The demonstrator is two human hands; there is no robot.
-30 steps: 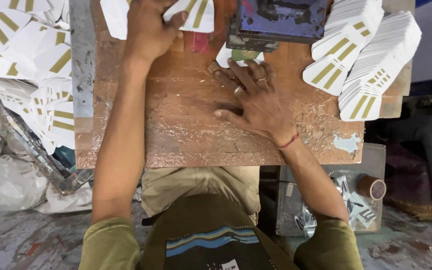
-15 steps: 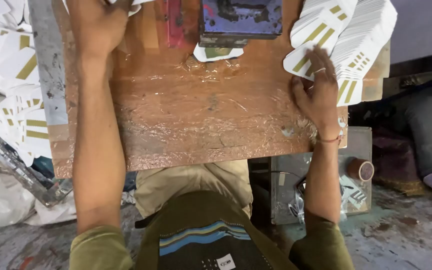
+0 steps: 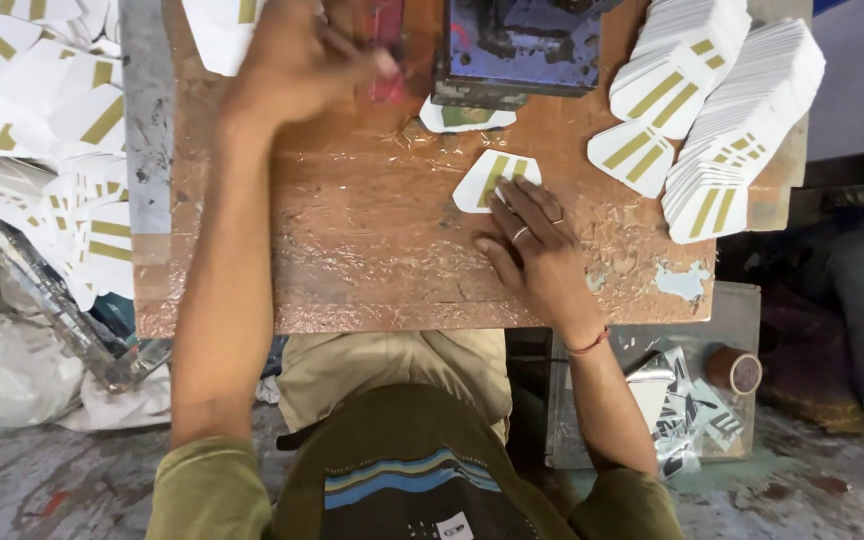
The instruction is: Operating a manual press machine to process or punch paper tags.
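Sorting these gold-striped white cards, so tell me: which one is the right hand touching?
The single card lying alone mid-table, just below the blue machine. The right hand has its fingertips on it; the other cards sit stacked at right or heaped far left.

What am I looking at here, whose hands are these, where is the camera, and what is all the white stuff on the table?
The picture comes from a camera worn on a person's head, looking straight down at their own two bare hands, so there is no robot. They sit at a worn wooden table. The right hand lies flat with its fingertips on one white die-cut card with gold stripes. The left hand reaches to the far edge beside a dark blue metal press block; it is blurred, so what it grips is unclear. Another card pokes out from under the block. At the right stand fanned stacks of the same cards, and a loose heap of cards lies off the table's left side. A roll of brown tape sits lower right.
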